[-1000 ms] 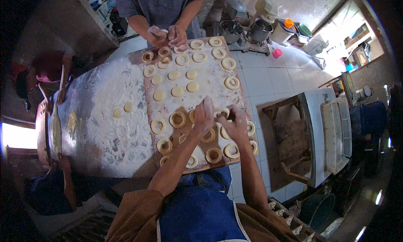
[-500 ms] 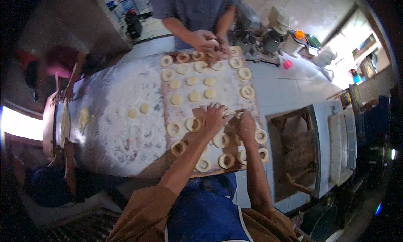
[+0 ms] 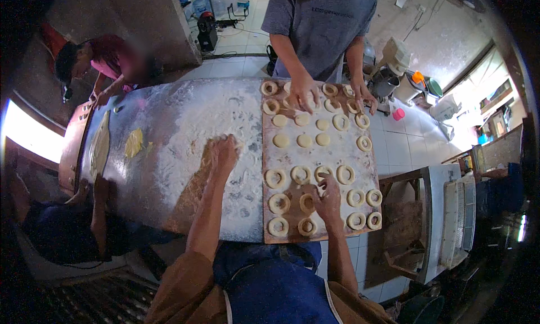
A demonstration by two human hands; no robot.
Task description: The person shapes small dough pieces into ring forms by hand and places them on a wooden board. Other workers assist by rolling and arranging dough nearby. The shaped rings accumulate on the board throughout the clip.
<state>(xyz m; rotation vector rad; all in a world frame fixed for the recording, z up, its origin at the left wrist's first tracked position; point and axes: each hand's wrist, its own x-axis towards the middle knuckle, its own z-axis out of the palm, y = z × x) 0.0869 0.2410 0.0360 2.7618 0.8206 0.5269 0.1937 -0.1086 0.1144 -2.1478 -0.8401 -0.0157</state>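
On the floured part of the metal table [image 3: 185, 113], my left hand [image 3: 225, 152] is closed, fingers pointing down, over a small dough disc whose pale edge shows beside the fingertips. My right hand [image 3: 327, 199] is over the near half of the wooden board [image 3: 368, 166], its bent fingers apart at the near edge of a dough ring [image 3: 323, 172]. Several more dough rings [image 3: 275, 178] lie in rows around it. Flat dough discs [image 3: 304, 140] sit mid-board in two rows. Parts of the rings near my right hand are covered by it or its shadow.
Across the board, a co-worker's hands [image 3: 305, 93] reach over the far rings. At the left, two other people stand by a long dough strip [image 3: 100, 144] and a yellow lump [image 3: 134, 143]. A wooden-framed stand [image 3: 405, 223] is right of the board.
My hands, together over a dough ring before, have parted: the left moved left to the dough discs on the metal, the right stayed over the board. The co-worker's hands have separated. The view shifted left.
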